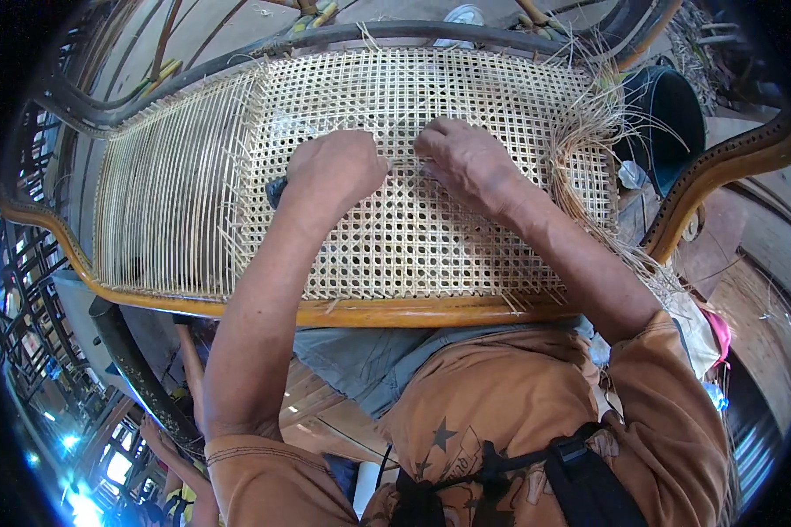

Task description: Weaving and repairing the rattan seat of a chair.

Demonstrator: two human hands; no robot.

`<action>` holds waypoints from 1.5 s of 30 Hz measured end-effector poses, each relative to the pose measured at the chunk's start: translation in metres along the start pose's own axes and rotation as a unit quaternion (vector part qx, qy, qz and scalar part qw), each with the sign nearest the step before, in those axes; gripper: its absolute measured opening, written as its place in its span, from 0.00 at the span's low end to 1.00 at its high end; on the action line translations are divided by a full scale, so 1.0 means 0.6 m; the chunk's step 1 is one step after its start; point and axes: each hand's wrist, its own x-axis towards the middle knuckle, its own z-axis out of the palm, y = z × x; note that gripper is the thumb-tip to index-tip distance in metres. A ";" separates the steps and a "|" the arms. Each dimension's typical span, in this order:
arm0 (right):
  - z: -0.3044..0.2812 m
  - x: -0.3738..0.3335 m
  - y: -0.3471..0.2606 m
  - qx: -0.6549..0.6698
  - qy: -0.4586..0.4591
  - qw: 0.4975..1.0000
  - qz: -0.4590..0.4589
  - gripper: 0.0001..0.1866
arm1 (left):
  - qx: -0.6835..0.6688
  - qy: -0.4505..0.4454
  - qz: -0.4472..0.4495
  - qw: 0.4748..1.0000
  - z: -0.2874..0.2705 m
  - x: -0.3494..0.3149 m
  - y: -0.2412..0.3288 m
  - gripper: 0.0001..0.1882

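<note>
Woven cane webbing point(387, 255) spans a wooden furniture frame point(431, 314) in front of me. My left hand point(338, 167) is closed over the middle of the weave, and the dark end of a tool handle point(275, 191) pokes out beside its wrist; the tool's tip is hidden. A short way to the right, my right hand point(464, 160) rests low on the webbing with its fingers bent and pressed together. What those fingers pinch is too small to make out. Toward the left, the strands point(163, 189) run one way only, with cut ends along the weave's edge.
Loose cane strands point(580, 145) hang in a bundle over the right side. Beyond them stands a dark green bucket point(677, 123). A curved wooden arm point(721, 171) rises at the right. Another person's arm point(180, 457) shows at the lower left.
</note>
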 end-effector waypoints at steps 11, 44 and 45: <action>-0.028 -0.034 0.016 -0.025 0.062 0.997 0.025 0.08 | -0.108 0.036 -0.080 0.990 0.013 -0.037 -0.025 0.21; -0.010 -0.007 -0.020 0.136 -0.012 0.986 0.098 0.07 | 0.007 -0.001 0.047 0.999 0.019 -0.024 -0.010 0.17; -0.008 -0.006 -0.017 0.136 -0.013 0.986 0.098 0.07 | 0.006 -0.002 0.047 0.999 0.017 -0.016 -0.010 0.17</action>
